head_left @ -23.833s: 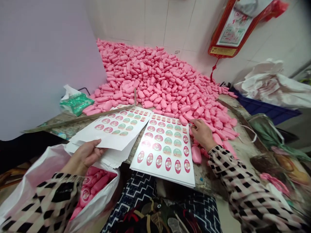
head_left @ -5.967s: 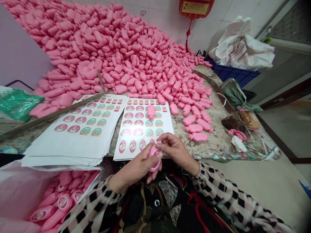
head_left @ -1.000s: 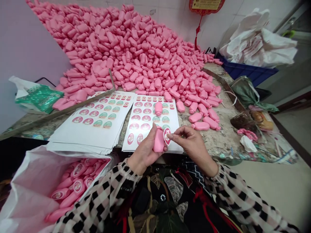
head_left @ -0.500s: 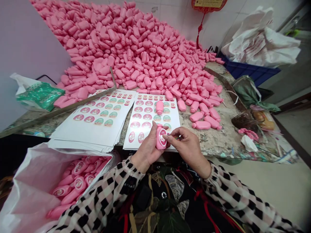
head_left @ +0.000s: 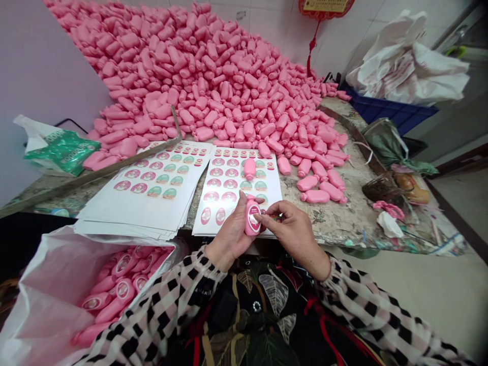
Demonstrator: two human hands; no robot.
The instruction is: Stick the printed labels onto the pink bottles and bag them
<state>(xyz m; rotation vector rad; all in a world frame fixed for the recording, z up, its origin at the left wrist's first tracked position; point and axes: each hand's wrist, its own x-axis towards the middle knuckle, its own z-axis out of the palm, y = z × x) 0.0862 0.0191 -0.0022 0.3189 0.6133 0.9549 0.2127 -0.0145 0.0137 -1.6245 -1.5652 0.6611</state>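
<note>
My left hand (head_left: 227, 235) is closed around a small pink bottle (head_left: 252, 217) held upright just in front of the table edge. An oval sticker sits on the bottle's face. My right hand (head_left: 293, 230) has its fingers pinched together and pressing on that sticker. Right behind the hands lies a sticker sheet (head_left: 232, 188) with oval labels, and one loose pink bottle (head_left: 249, 168) rests on it. A thicker stack of sticker sheets (head_left: 148, 190) lies to its left.
A huge heap of pink bottles (head_left: 213, 76) covers the back of the worn table (head_left: 343, 218). A white bag (head_left: 53, 290) at lower left holds labelled bottles. A green packet (head_left: 61, 151) is at left, a blue crate (head_left: 389, 109) with white bags at right.
A second ago my right hand held the oval sticker just beside the bottle; now the sticker is on the bottle and my right fingers press on it. The left hand has barely moved.
</note>
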